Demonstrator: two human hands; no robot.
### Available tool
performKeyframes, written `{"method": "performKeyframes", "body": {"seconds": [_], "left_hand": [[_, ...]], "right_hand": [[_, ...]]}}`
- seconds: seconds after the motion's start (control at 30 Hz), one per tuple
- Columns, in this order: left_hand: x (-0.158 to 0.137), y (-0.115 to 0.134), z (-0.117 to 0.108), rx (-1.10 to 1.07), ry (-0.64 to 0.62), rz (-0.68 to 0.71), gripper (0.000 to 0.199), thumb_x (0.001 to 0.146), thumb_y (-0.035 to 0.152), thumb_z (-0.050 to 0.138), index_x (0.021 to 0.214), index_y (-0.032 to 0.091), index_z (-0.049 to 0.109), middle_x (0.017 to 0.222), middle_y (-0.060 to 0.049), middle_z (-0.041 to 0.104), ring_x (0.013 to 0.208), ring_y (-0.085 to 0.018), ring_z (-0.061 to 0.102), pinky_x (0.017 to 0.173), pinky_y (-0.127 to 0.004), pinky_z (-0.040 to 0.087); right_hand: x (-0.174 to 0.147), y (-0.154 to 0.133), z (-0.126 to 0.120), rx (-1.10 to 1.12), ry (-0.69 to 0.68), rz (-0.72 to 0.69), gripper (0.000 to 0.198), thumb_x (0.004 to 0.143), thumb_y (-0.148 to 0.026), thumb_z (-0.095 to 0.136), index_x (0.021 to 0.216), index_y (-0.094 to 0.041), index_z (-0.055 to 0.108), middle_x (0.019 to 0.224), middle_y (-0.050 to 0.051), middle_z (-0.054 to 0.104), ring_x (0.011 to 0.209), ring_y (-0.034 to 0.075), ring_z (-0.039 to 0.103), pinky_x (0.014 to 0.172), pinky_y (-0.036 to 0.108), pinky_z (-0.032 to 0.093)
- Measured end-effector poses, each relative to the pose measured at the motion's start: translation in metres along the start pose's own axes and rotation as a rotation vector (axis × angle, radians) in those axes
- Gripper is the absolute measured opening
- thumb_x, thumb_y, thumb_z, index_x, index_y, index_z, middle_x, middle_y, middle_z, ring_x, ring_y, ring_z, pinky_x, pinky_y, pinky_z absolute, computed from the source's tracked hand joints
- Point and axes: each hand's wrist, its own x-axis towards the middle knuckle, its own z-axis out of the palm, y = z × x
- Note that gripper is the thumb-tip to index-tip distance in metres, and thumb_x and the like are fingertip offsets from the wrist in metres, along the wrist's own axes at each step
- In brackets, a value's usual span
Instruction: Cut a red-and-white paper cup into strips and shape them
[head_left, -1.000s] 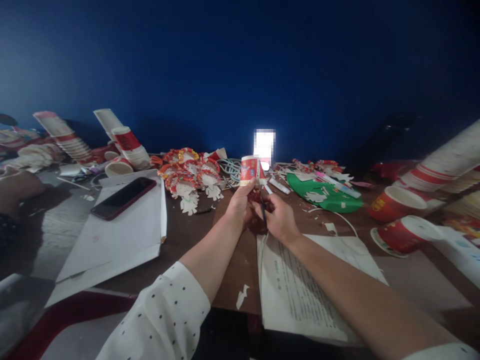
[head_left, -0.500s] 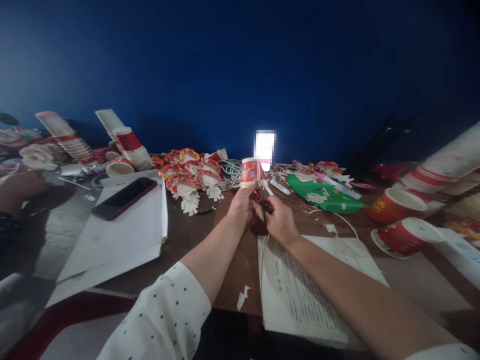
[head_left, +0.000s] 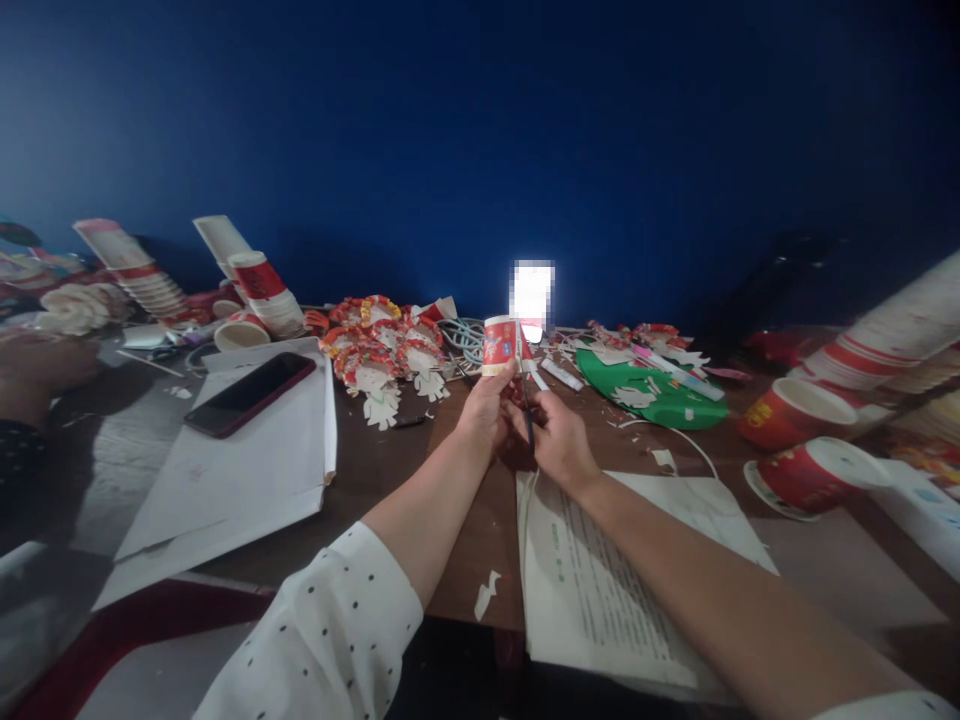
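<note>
A red-and-white paper cup (head_left: 498,345) is gripped by my left hand (head_left: 484,408), whose fingers press on its lower part. My right hand (head_left: 561,432) is closed around dark-handled scissors (head_left: 529,420). The scissor blades point up along the cup's right side, at a slit in its wall. Both hands are close together above the brown table (head_left: 457,560). My fingers partly hide the scissor handles and the cup's lower edge.
Red-and-white paper cutouts (head_left: 382,350) lie at the back, left of my hands. A phone (head_left: 251,393) rests on white sheets at left. A green sheet (head_left: 652,390) with scraps, a printed page (head_left: 600,580), and red cups (head_left: 796,410) are to the right. Another person's hand (head_left: 45,365) is far left.
Almost nothing differs. The cup and scissors stay in my hands at nearly the same place, and the view has shifted very slightly.
</note>
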Motion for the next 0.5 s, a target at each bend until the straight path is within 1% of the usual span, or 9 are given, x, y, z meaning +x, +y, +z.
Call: {"method": "performKeyframes", "body": {"seconds": [0.27,0.4,0.5], "left_hand": [[-0.0001,0.0011,0.0009,0.016,0.056,0.001,0.022,0.073,0.025,0.075,0.067,0.014,0.057,0.052,0.003,0.055,0.042,-0.006,0.049,0.047,-0.018,0.039],[0.0013,-0.0005,-0.0017,0.016,0.044,-0.003,0.023,0.073,0.026,0.074,0.068,0.013,0.057,0.051,0.003,0.055,0.041,-0.006,0.048,0.046,-0.018,0.039],[0.0000,-0.0033,-0.0029,0.021,0.023,-0.036,0.020,0.074,0.025,0.073,0.068,0.014,0.057,0.051,0.002,0.056,0.040,-0.008,0.050,0.049,-0.020,0.042]], "right_hand": [[-0.0001,-0.0032,-0.0019,-0.008,0.000,-0.010,0.022,0.082,-0.043,0.060,0.081,-0.021,0.059,0.069,0.002,0.067,0.062,0.016,0.060,0.059,0.025,0.042],[0.0010,-0.0014,-0.0003,0.035,-0.003,0.005,0.023,0.080,-0.042,0.062,0.085,-0.020,0.060,0.071,0.002,0.068,0.063,0.017,0.062,0.059,0.024,0.043],[0.0037,-0.0033,-0.0008,0.069,0.017,0.022,0.025,0.079,-0.043,0.064,0.086,-0.019,0.062,0.071,0.002,0.068,0.063,0.017,0.062,0.058,0.025,0.043]]}}
